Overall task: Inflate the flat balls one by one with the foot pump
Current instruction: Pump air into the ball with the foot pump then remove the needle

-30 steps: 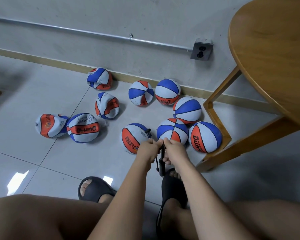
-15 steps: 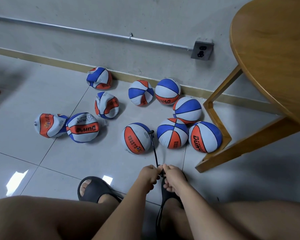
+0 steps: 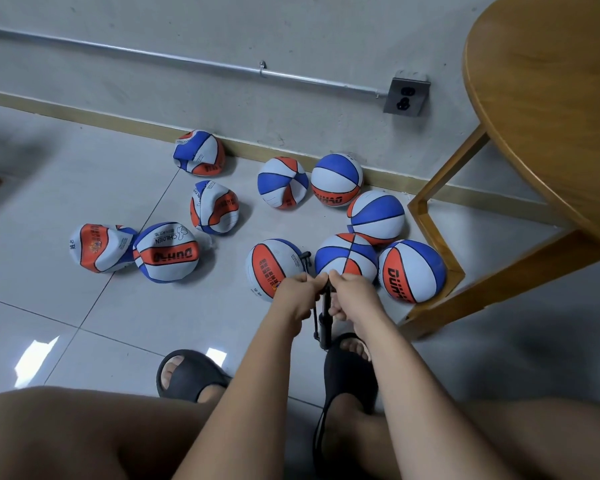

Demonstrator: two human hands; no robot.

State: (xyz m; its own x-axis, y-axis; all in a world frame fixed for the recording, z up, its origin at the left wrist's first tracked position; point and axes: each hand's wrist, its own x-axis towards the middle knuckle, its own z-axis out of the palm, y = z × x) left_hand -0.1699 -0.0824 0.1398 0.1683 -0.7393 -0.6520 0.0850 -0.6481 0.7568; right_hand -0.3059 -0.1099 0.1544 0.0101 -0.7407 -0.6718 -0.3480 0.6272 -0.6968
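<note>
Between my fists the pump is mostly hiding: its handle is covered, only the dark barrel is showing below my knuckles, and its base is getting lost against my right slipper. My left hand and right hand are sitting side by side, both curling tight around that handle. The hose is passing behind my left hand and plugging into the ball just beyond my knuckles, at 11 o'clock from them. Flat balls are lying out at 9 to 11 o'clock. The table is running off the right edge, its leg hemming in the round balls at 2 o'clock. Bare tile is lying open at 8 o'clock.
</note>
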